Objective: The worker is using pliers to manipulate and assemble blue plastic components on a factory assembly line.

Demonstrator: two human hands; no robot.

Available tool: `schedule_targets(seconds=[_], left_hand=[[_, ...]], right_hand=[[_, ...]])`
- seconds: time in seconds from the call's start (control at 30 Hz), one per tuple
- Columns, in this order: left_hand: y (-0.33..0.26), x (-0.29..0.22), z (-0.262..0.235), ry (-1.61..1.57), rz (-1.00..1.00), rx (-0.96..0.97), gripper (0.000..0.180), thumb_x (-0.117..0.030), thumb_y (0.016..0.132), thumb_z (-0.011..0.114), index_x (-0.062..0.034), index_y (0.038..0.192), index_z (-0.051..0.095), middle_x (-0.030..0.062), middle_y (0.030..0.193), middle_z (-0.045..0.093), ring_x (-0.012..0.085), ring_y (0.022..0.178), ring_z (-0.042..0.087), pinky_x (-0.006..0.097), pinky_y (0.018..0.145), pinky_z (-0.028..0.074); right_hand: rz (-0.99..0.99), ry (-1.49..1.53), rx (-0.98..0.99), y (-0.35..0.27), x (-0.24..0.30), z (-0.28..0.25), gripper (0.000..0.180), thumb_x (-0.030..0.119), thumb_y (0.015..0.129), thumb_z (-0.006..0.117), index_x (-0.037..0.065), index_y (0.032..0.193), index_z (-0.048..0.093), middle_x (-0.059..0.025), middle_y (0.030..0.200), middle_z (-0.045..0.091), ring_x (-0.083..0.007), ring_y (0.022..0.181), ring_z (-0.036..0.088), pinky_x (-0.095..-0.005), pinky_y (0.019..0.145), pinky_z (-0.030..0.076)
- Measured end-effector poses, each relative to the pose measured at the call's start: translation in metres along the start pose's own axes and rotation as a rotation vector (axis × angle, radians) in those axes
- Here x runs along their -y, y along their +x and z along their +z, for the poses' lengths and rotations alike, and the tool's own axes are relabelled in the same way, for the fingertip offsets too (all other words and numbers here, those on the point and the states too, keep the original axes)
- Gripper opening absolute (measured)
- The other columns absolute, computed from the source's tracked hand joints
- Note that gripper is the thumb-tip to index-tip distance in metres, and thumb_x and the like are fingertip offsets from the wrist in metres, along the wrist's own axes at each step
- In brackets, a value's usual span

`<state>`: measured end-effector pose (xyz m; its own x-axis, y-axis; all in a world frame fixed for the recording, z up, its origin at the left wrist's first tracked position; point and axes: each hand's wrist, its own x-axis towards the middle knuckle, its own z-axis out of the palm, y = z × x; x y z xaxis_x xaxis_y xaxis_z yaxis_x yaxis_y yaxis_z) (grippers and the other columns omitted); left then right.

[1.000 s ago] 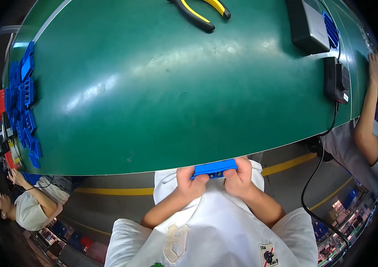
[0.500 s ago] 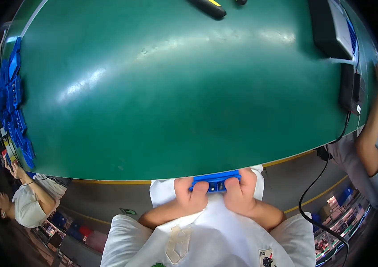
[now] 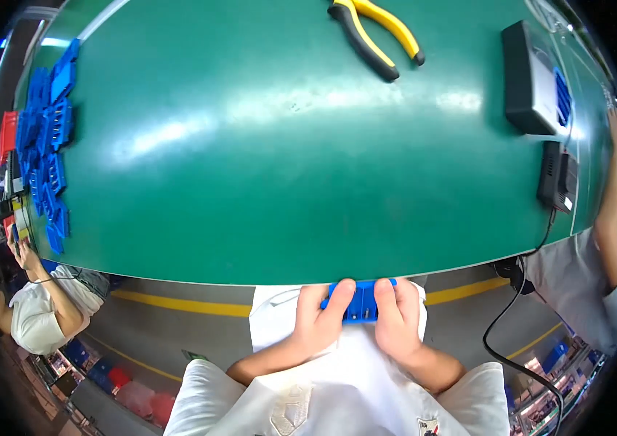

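A small blue plastic case (image 3: 360,309) with compartments and a few tiny metal parts is held between my two hands, just below the table's near edge. My left hand (image 3: 321,320) grips its left end, the thumb lying over the top. At the other end my right hand (image 3: 399,317) holds it the same way, thumb on top. The remaining fingers of both hands are mostly hidden beneath the case.
Pliers (image 3: 374,36) with yellow and black handles lie at the far middle of the green table (image 3: 286,182). Several blue plastic pieces (image 3: 47,145) are heaped at the left edge. A black-and-grey box (image 3: 530,80) and a black power adapter (image 3: 557,178) stand right. People sit on both sides.
The view has shifted, so more of the pliers shows. My thumbs have moved up and inward onto the blue case, which now shows more of its compartments.
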<state>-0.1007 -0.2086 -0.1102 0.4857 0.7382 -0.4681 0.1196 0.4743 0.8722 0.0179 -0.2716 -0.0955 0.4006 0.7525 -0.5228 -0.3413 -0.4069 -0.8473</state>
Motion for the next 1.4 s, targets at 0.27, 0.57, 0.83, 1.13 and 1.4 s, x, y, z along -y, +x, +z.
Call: schedule_targets(seconds=[0.27,0.57,0.83,1.13,1.4], left_hand=[[0.009,-0.015,-0.038,0.341,0.112,0.533,0.024,0.003,0.076,0.071,0.0007,0.099,0.065,0.0081,0.089,0.064,0.015,0.085,0.064,0.027,0.075,0.051],[0.02,0.05,0.0,-0.559,0.017,0.321,0.031,0.006,0.079,0.068,-0.0005,0.107,0.056,0.0124,0.101,0.064,0.0237,0.093,0.065,0.036,0.084,0.053],[0.031,0.068,-0.013,0.061,0.169,0.067,0.043,0.0,0.076,0.074,-0.0012,0.114,0.055,0.0101,0.108,0.062,0.0195,0.097,0.061,0.033,0.083,0.05],[0.023,0.046,-0.029,-0.175,0.363,0.088,0.068,-0.017,0.07,0.084,-0.0028,0.126,0.047,0.0101,0.125,0.052,0.0222,0.116,0.05,0.037,0.096,0.041],[0.037,0.056,-0.016,-0.275,0.471,0.112,0.06,-0.028,0.072,0.083,-0.0016,0.117,0.053,0.0097,0.114,0.058,0.0203,0.102,0.059,0.036,0.086,0.049]], right_hand=[[-0.356,-0.184,0.236,-0.003,-0.008,-0.037,0.027,0.019,0.085,0.061,-0.002,0.102,0.06,-0.017,0.116,0.054,-0.0251,0.107,0.052,-0.0352,0.086,0.044],[-0.377,0.059,0.183,0.003,-0.049,-0.059,0.09,0.056,0.07,0.072,-0.005,0.13,0.044,-0.0159,0.131,0.045,-0.0278,0.124,0.044,-0.0398,0.099,0.039],[-0.334,0.129,0.188,0.043,-0.059,-0.014,0.069,0.038,0.069,0.083,0.001,0.12,0.055,-0.0091,0.114,0.059,-0.0205,0.104,0.056,-0.0348,0.09,0.044],[-0.531,0.17,0.14,0.051,-0.063,-0.01,0.049,0.033,0.073,0.082,0.002,0.105,0.063,-0.0061,0.106,0.063,-0.0165,0.096,0.058,-0.0325,0.083,0.047],[-0.588,0.183,0.106,0.053,-0.074,-0.006,0.054,0.037,0.07,0.083,0.003,0.106,0.063,-0.0072,0.108,0.063,-0.0191,0.096,0.059,-0.0348,0.083,0.048]])
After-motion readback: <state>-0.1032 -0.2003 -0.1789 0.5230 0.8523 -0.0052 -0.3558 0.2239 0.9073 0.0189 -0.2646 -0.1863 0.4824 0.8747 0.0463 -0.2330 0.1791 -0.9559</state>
